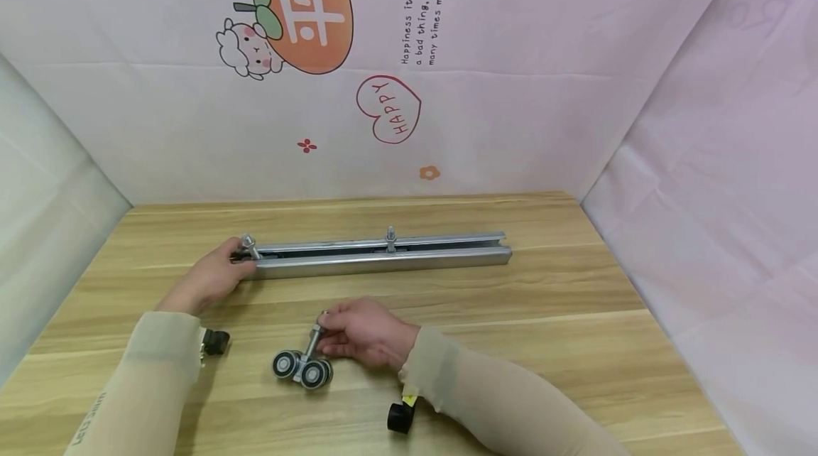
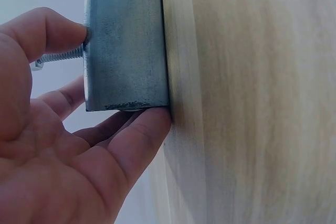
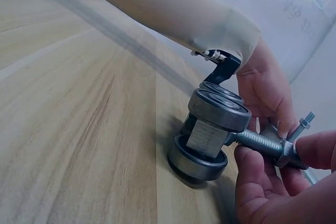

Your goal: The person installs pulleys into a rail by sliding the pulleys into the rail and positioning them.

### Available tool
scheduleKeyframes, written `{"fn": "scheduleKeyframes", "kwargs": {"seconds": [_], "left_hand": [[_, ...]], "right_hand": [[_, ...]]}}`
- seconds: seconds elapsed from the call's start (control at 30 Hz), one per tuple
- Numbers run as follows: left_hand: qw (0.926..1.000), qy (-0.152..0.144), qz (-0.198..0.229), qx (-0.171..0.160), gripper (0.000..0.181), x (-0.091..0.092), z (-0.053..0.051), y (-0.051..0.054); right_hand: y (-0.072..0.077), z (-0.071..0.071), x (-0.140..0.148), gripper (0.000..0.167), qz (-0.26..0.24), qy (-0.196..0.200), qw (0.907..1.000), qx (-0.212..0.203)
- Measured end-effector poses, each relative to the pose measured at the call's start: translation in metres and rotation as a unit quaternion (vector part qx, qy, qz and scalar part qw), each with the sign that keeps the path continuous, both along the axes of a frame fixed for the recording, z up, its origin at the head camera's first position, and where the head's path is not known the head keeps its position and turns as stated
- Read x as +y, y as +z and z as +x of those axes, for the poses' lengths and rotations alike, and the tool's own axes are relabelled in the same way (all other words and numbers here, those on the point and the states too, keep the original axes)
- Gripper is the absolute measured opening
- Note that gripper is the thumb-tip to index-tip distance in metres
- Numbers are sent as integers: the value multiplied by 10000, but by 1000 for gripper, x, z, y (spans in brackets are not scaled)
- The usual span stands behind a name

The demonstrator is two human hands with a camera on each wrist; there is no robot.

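A silver metal channel rail (image 1: pixel 383 265) lies lengthwise on the table, its slot facing up. Two threaded bolts stick up from the slot, one bolt (image 1: pixel 391 239) near the middle and another bolt (image 1: pixel 250 248) at the left end. My left hand (image 1: pixel 214 275) grips that left end; in the left wrist view its thumb presses the upper edge of the rail (image 2: pixel 126 40) and fingers lie against the end face. Nearer the front, my right hand (image 1: pixel 371 332) pinches the threaded stem of a roller trolley (image 1: pixel 313 373). Its wheels (image 3: pixel 218 111) are down by the tabletop, the stem slanting up.
The wood-grain table (image 1: pixel 543 342) carries the rail and trolley. A printed white cloth (image 1: pixel 511 122) hangs behind it, with more white cloth at both sides. A small black camera (image 1: pixel 401 417) sits at the right wrist.
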State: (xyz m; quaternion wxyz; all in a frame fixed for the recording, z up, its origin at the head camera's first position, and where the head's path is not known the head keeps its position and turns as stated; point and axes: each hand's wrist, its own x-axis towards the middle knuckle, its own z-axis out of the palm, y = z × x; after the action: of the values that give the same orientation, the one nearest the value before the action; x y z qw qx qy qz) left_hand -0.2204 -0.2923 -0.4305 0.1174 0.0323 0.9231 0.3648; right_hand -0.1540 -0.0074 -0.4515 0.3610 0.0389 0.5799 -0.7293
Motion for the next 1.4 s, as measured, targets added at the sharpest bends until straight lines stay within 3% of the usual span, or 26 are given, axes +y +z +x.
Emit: {"fn": "scheduleKeyframes", "kwargs": {"seconds": [0.33, 0.53, 0.83, 1.07, 1.4], "left_hand": [[9999, -4, -11, -144, 46, 0, 1, 1], [9995, -27, -102, -288, 59, -1, 1, 1], [9999, -3, -34, -161, 36, -2, -1, -1], [9998, -25, -41, -182, 42, -3, -2, -2], [9997, -42, -49, -216, 41, -2, 0, 0]], "right_hand": [[-1, 2, 1, 18, 267, -156, 9994, 185], [-2, -5, 9, 14, 414, -150, 9981, 432], [3, -16, 25, 18, 512, -204, 9955, 776], [9, -18, 33, 14, 802, -257, 9908, 1061], [14, -20, 40, 23, 1013, -309, 9841, 1426]]}}
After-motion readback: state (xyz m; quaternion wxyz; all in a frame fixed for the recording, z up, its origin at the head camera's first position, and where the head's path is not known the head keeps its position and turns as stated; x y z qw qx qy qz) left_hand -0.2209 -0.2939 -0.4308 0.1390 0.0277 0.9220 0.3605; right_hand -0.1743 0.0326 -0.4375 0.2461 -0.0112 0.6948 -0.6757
